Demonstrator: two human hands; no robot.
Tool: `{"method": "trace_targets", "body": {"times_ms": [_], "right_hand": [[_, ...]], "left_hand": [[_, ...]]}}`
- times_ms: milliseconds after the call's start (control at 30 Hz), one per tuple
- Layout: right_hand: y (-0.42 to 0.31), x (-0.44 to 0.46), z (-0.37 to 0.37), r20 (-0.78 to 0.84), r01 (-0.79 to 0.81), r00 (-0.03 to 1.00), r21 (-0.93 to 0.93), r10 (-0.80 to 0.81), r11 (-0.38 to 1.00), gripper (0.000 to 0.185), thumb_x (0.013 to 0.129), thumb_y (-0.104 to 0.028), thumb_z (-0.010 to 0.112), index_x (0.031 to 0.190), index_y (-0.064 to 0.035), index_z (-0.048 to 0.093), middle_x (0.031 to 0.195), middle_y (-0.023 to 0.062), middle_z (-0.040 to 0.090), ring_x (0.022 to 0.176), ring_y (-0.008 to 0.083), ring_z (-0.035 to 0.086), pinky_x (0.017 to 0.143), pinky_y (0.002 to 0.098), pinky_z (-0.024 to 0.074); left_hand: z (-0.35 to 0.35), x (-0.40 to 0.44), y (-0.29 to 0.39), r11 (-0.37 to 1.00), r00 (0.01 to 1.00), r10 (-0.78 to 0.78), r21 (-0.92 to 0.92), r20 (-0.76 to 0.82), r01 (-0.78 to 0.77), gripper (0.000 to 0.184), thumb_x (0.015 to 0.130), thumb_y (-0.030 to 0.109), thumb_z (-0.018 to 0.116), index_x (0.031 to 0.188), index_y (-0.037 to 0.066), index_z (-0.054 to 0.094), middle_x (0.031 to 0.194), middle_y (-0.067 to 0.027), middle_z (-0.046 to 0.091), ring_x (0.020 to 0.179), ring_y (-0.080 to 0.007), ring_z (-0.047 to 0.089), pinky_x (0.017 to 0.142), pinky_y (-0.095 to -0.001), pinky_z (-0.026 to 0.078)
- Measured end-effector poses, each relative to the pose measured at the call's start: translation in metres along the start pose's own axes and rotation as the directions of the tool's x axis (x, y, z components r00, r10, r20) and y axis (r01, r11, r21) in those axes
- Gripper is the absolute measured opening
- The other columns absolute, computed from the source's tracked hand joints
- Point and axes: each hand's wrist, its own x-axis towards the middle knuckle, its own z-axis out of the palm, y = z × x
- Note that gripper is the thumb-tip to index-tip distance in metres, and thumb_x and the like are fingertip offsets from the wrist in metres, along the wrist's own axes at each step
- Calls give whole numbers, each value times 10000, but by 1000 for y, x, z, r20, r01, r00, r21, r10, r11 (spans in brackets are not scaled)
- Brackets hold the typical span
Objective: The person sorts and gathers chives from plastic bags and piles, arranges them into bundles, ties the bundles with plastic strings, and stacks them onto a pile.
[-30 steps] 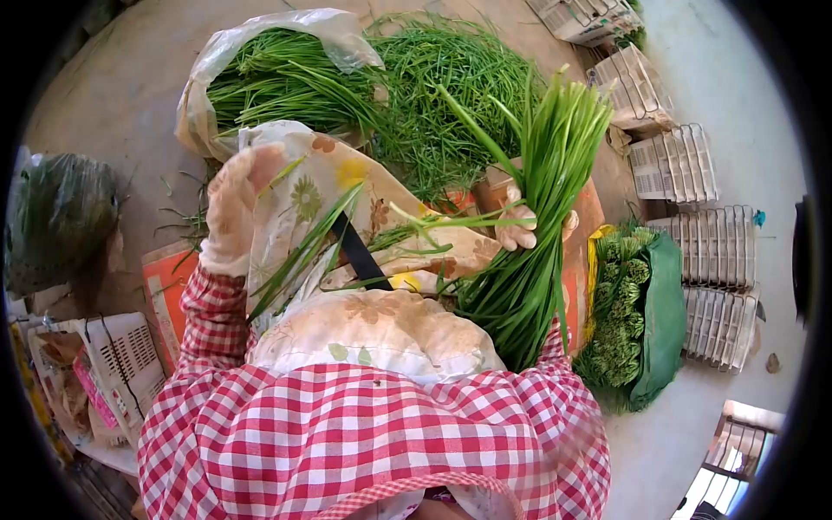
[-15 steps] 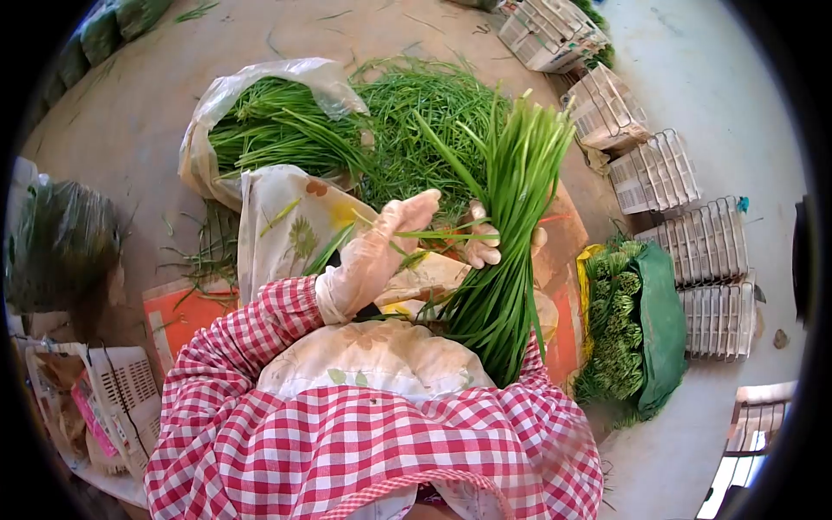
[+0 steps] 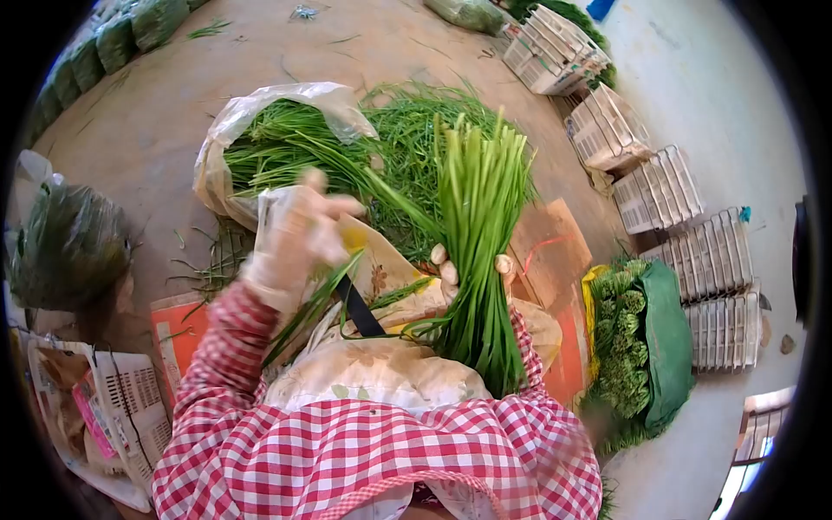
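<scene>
Probably light, slick and easily bruised, the long green leafy bundle (image 3: 485, 204) rises before the pale floral apron (image 3: 373, 368), best gripped mid-length, where the right hand's (image 3: 447, 269) fingers curl round it, the left hand's (image 3: 303, 227) blurred fingers looking spread.

A produce packing area: stacked crates (image 3: 676, 189), bagged greens (image 3: 156, 24), bundled stalks (image 3: 622, 334).

Open floor (image 3: 286, 52) lies beyond the plastic bag (image 3: 342, 111), while the loose heap (image 3: 403, 130) and upright bunch (image 3: 481, 195) block its right.
</scene>
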Motion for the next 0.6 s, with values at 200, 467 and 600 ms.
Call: {"method": "trace_targets", "body": {"times_ms": [200,467,600], "right_hand": [[-4,9,-20,-176,-207,975,-470,139,858,490,806,-163,665,1206,44,471,1038,123,621,940,204,616,808,286,514],[29,37,-13,-6,-349,935,-210,356,913,600,756,-378,670,1141,48,496,941,134,613,726,217,607,691,302,525],[28,46,-21,195,-469,850,-139,489,872,715,738,-399,666,1222,74,437,1061,188,581,887,264,599,814,342,498]], "left_hand": [[7,29,-53,976,935,-181,-65,304,210,530,909,466,476,1259,68,455,1037,-21,579,768,-83,544,680,-208,450],[10,47,-33,999,939,39,-11,341,-38,578,869,408,557,1302,46,432,1237,-63,534,1082,-140,529,938,-294,414],[20,54,-39,933,962,33,-354,272,68,602,845,439,559,1283,41,450,1222,-82,544,1073,-160,537,936,-302,420]]}}
